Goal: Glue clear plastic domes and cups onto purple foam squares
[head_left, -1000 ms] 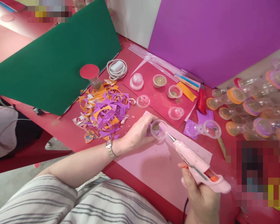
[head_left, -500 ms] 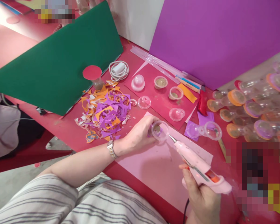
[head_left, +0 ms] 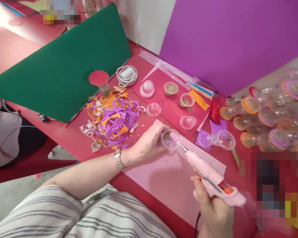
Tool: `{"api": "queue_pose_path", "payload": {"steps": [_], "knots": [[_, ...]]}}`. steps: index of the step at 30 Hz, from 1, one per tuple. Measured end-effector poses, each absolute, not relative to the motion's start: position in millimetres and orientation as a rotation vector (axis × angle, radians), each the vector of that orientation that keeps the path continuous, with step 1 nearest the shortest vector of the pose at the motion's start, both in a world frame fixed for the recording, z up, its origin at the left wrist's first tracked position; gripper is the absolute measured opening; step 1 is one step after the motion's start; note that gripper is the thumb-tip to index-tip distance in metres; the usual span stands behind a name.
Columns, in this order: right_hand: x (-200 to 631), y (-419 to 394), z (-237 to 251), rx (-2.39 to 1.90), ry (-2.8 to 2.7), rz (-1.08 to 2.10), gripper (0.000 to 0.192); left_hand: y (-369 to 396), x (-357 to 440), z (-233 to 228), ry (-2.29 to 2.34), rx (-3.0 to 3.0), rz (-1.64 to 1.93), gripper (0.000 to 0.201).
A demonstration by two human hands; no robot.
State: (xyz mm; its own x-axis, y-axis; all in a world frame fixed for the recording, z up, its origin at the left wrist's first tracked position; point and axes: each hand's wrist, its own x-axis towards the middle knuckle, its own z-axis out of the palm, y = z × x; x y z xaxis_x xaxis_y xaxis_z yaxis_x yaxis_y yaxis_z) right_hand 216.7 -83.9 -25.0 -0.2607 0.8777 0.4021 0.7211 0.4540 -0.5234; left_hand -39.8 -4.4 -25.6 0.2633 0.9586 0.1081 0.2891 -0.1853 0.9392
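My left hand [head_left: 149,140] is closed around a clear plastic piece with a round rim [head_left: 175,147]; something sandy shows inside it. In my right hand [head_left: 213,211] is a pink hot glue gun [head_left: 211,173], its metal nozzle at the right side of that rim. I cannot tell whether nozzle and rim touch. Beneath both hands lies a pink sheet [head_left: 149,175]. Beyond the left hand, on a red sheet, are clear domed lids [head_left: 188,122] and small cups [head_left: 171,88] holding sandy material.
Purple and orange paper scraps [head_left: 119,119] are heaped at left, beside a red-topped clear piece [head_left: 98,78] and a coiled white cable [head_left: 126,76]. A green board [head_left: 72,62] leans behind. Clear hourglass-shaped pieces [head_left: 265,112] are stacked at right, near a red comb-like tool [head_left: 215,110].
Almost nothing differs. Both hands keep the clear piece and the glue gun in nearly the same place, with only a slight shift of the view.
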Motion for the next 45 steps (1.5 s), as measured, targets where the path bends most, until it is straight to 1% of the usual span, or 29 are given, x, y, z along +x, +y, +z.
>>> {"api": "queue_pose_path", "payload": {"steps": [8,14,19,25,30,36,45], "knots": [[213,-86,-25,-1.388,-2.035,0.220,0.021,-5,-40,-24,1.173,1.665,0.947,0.039],[212,-84,-24,-1.405,-2.019,0.232,0.024,-5,-40,-25,1.179,1.676,0.944,0.039],[212,-83,-25,-1.331,-2.052,0.211,0.016,-5,-40,-24,1.188,1.684,0.941,0.035],[216,-85,-28,-1.340,-2.091,0.201,0.014,-5,-40,-27,1.157,1.708,0.967,0.035],[213,-84,-25,-1.330,-2.098,0.163,0.018,-5,-40,-26,1.149,1.708,0.958,0.035],[198,-84,-18,-1.434,-1.991,0.140,0.030,-6,-40,-24,1.161,1.694,0.947,0.035],[201,-84,-19,-1.411,-1.989,0.198,0.023,-5,-41,-24,1.141,1.740,0.919,0.037]]}}
